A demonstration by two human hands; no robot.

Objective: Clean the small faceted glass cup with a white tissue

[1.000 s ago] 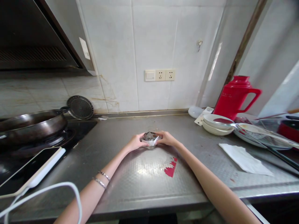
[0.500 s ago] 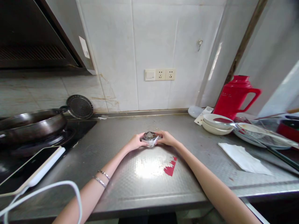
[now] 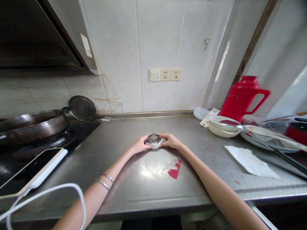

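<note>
1. Left grip [image 3: 140, 145] and right grip [image 3: 172, 141] clasp opposite sides of the small glass dish [image 3: 153, 138], near the middle of the steel desk [image 3: 120, 131].
2. Uneven pressure from either side could tilt the dish or loosen it.
3. A hard push could skid it.

A kitchen — a pan [image 3: 35, 127] on a stove [image 3: 81, 135], a range hood [image 3: 31, 35] above.

The table [image 3: 129, 182] is metal, finely textured with a soft sheen. The small held piece [image 3: 153, 139] looks glassy and shiny. The pan [image 3: 40, 126] is shiny metal; the flask [image 3: 240, 100], glossy plastic; the napkin [image 3: 250, 162], matt paper; the wall tiles [image 3: 117, 48], smooth.
</note>
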